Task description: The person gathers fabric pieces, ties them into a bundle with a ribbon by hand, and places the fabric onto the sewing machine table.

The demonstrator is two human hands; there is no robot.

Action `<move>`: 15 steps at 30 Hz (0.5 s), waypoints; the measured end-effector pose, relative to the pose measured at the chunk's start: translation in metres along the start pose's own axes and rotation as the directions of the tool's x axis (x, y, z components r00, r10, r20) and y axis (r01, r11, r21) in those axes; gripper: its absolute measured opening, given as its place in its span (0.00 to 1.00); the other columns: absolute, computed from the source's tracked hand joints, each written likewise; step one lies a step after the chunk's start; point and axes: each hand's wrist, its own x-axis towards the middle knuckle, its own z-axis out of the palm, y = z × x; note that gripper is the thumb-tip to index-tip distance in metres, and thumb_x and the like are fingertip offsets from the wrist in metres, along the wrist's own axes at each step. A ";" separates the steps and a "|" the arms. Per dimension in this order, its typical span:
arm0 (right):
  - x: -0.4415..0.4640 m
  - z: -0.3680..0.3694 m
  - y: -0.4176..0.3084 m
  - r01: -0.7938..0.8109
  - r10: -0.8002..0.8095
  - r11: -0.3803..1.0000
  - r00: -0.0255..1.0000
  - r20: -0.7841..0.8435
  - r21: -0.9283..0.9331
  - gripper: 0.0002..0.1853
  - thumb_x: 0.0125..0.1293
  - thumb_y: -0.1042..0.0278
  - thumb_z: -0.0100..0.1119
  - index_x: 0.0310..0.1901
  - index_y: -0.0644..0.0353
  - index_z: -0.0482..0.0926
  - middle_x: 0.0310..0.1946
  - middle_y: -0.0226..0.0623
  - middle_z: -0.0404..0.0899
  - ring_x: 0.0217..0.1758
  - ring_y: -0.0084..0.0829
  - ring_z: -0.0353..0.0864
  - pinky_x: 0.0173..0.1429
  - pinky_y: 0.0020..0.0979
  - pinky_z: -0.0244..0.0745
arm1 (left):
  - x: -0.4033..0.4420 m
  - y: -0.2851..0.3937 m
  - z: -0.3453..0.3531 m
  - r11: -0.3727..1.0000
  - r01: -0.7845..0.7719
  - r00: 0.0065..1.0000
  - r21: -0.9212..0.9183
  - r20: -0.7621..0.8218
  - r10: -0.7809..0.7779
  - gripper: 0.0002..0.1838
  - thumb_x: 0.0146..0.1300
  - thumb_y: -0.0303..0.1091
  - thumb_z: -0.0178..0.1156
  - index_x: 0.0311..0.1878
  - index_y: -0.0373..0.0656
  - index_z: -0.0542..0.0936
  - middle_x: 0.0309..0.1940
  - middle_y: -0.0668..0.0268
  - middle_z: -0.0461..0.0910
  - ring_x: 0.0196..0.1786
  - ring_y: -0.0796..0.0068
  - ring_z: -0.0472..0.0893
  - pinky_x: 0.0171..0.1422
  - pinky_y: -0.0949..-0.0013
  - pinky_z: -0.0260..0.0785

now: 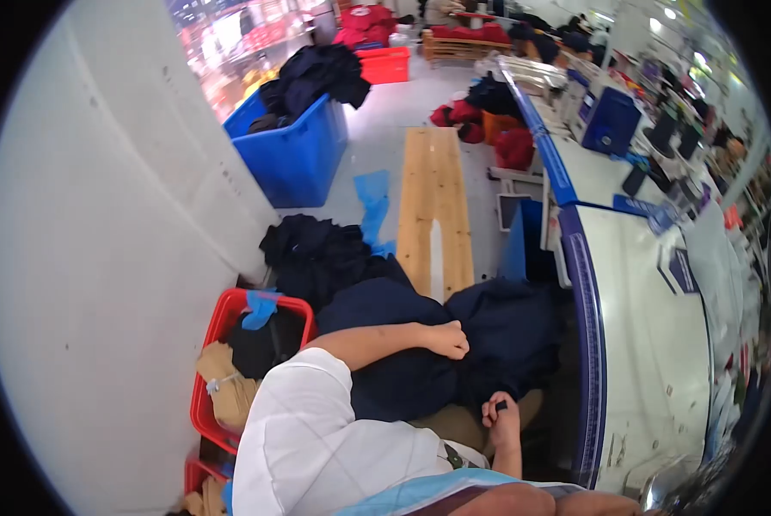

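Observation:
Dark navy cloth [398, 370], apparently a garment, lies spread over my lap, with a second broad part [506, 331] to the right. My left hand [445, 340] reaches across and is closed at the cloth's middle, where it seems to pinch a fold. Lower and to the right, my right hand [500, 413] is closed beside the cloth's near edge. A small dark bit shows between its fingers; whether it is cloth or a separate object I cannot tell.
A red bin [198, 404] with black and tan cloth stands at left, near a dark garment pile [312, 258]. Ahead are a wooden plank [420, 198] and a blue tub [304, 159] of dark clothes. A white table [652, 370] runs along the right.

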 end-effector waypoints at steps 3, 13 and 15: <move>-0.003 0.005 -0.003 -0.106 0.103 0.993 0.994 -0.045 -0.053 0.12 0.43 0.86 0.33 0.26 0.61 0.66 0.13 0.29 0.60 0.19 0.21 0.62 0.19 0.21 0.55 | -0.009 0.000 0.020 0.995 0.081 0.994 0.050 -0.079 -0.077 0.09 0.49 0.38 0.51 0.18 0.49 0.75 0.17 0.68 0.72 0.27 0.68 0.72 0.44 0.65 0.56; 0.068 0.140 -0.032 0.178 -0.168 0.899 0.984 0.061 -0.399 0.14 0.50 0.85 0.38 0.35 0.66 0.73 0.26 0.32 0.71 0.27 0.22 0.69 0.37 0.21 0.64 | -0.022 0.059 0.026 0.977 0.043 0.925 0.209 -0.378 0.040 0.15 0.50 0.43 0.53 0.19 0.41 0.75 0.28 0.61 0.74 0.42 0.60 0.70 0.51 0.61 0.57; 0.071 0.157 -0.019 0.317 -0.226 0.837 0.942 0.246 -0.446 0.15 0.50 0.83 0.47 0.42 0.65 0.70 0.29 0.38 0.74 0.37 0.29 0.74 0.44 0.24 0.66 | -0.018 -0.003 0.094 0.978 0.178 0.852 0.107 -0.514 -0.099 0.08 0.52 0.35 0.54 0.30 0.41 0.75 0.34 0.59 0.74 0.45 0.59 0.71 0.55 0.62 0.58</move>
